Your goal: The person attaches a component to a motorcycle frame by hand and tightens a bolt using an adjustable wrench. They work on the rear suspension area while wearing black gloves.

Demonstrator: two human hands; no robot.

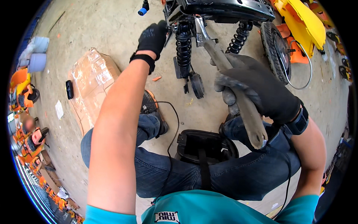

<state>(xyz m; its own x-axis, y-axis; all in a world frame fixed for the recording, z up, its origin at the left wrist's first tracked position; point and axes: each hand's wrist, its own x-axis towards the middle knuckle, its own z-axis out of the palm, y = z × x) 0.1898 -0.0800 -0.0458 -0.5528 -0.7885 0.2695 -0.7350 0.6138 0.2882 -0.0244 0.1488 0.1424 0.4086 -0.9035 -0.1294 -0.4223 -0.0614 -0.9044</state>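
My right hand (257, 84), in a black and grey glove, is wrapped around the handle of a large adjustable wrench (248, 114). The wrench's metal head points away from me, up against the black vehicle frame (227, 11) beside a coil-spring shock absorber (183, 50). My left hand (152, 39), also gloved, is closed at the left side of that shock's upper mount, by the bolt there. Whatever its fingers hold is hidden by the glove. A second shock absorber (238, 39) stands to the right, with a black-tyred wheel (274, 52) beyond it.
A taped cardboard box (93, 80) lies on the concrete floor at my left. Between my legs sits an open black plastic bin (203, 143). A thin black cable (174, 123) hangs across my lap. Yellow body panels (304, 22) lie at the far right.
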